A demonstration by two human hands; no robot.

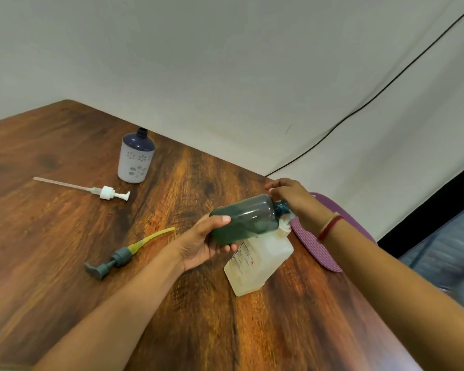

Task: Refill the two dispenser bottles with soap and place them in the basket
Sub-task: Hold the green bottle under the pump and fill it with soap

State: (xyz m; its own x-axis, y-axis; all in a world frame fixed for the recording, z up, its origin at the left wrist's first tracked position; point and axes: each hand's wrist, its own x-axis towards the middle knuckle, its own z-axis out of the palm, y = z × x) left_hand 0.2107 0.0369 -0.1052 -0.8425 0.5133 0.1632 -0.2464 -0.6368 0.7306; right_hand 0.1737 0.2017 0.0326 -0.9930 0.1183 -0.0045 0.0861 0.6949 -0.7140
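Wood table, white cloth backdrop w/ black cable running down it.

L hand: fingers and thumb wrapped round base end of green bottle, held off the table, lying near-horizontal, neck pointing away to the right. No pump on it; dark liquid inside.

R hand: at the bottle neck, thumb out. Fingers hidden behind the neck, so can't tell if gripping or just touching.

Jug: translucent, on its side on table directly under L fingers and bottle; its spout is below the bottle neck.

Basket: purple, just beyond R fingers, partly hidden by R wrist.

White bottle: upright, navy top, open neck, well left of L fingers.

White pump: flat on table near white bottle.

Grey pump: yellowish tube, flat on table, left of L wrist.
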